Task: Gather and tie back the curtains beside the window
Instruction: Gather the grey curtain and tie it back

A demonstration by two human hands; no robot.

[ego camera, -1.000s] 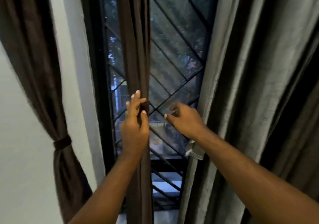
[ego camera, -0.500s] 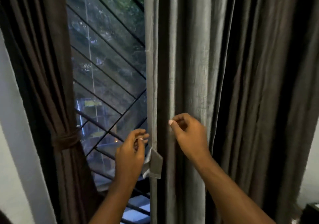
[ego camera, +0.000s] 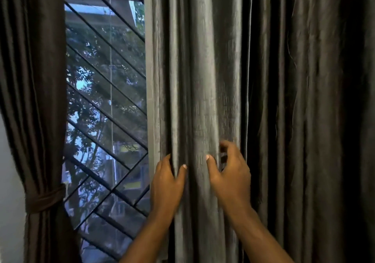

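Note:
A grey-brown curtain [ego camera: 203,80] hangs loose over the right half of the view, in long folds. My left hand [ego camera: 167,183] pinches a fold near the curtain's left edge, thumb in front and fingers behind. My right hand [ego camera: 231,173] is just to the right, thumb pressed on the cloth and fingers curled into another fold. At the left a dark brown curtain [ego camera: 34,100] hangs gathered, held by a brown tie-back band [ego camera: 45,201].
Between the two curtains the window [ego camera: 105,120] shows, crossed by a black diagonal metal grille, with trees and a building outside. A strip of white wall [ego camera: 10,181] runs down the far left.
The view has swung right from the tied brown curtain to the loose grey one. My left hand has moved from the small cloth flap at the edge onto a fold, and both hands now hold folds.

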